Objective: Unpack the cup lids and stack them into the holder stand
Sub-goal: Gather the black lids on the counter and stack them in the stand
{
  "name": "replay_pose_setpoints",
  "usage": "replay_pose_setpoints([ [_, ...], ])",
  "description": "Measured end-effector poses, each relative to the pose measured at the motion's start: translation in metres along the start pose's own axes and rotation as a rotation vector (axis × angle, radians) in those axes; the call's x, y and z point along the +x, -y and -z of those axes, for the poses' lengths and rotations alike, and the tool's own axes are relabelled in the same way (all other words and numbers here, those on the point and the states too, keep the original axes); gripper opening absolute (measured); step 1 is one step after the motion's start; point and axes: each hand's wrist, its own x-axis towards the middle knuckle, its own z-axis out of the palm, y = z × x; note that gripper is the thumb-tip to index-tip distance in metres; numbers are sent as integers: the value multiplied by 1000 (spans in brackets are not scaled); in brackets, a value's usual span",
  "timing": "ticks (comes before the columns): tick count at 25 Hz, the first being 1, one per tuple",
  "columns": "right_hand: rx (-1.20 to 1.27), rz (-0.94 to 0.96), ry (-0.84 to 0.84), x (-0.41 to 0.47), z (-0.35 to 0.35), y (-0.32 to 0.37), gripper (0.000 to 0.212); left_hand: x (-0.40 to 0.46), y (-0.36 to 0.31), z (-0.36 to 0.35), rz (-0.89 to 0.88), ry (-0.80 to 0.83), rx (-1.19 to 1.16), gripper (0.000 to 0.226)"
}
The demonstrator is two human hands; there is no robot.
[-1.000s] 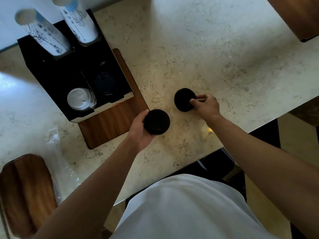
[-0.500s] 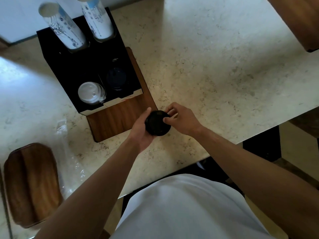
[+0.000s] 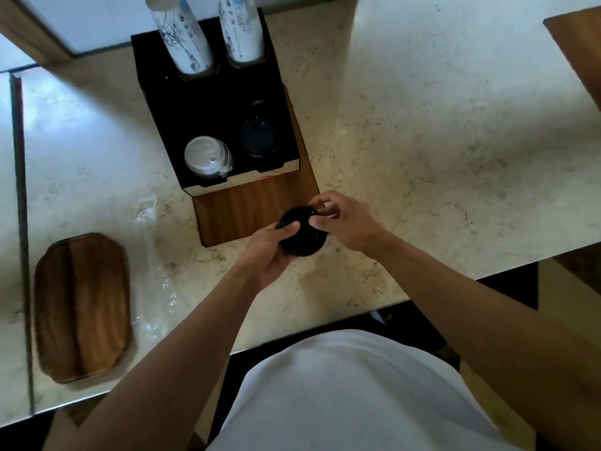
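The person wears a white shirt, forearms bare.

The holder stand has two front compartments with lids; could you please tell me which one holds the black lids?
The front right compartment, nearest the right hand; the front left one holds translucent white lids.

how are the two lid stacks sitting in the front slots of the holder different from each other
The white lid stack is pale and translucent; the black lid stack is dark and hard to make out against the holder stand. The white lid stack fills the front left slot, the black lid stack the front right one. The white lid stack's top seems to sit higher, while the black lid stack lies deeper in shadow. Both are round lids stacked flat.
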Motion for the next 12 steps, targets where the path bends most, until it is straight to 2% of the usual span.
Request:
replay_pose_setpoints([
  [3,36,-30,61,2,-7,8,35,-12,-4,9,-18,29,-36,41],
  [9,109,-25,190,9,-26,18,28,-26,-5,21,-65,17,-27,41],
  [12,76,3,203,10,-34,20,40,-26,-3,27,-110,-28,-11,41],
])
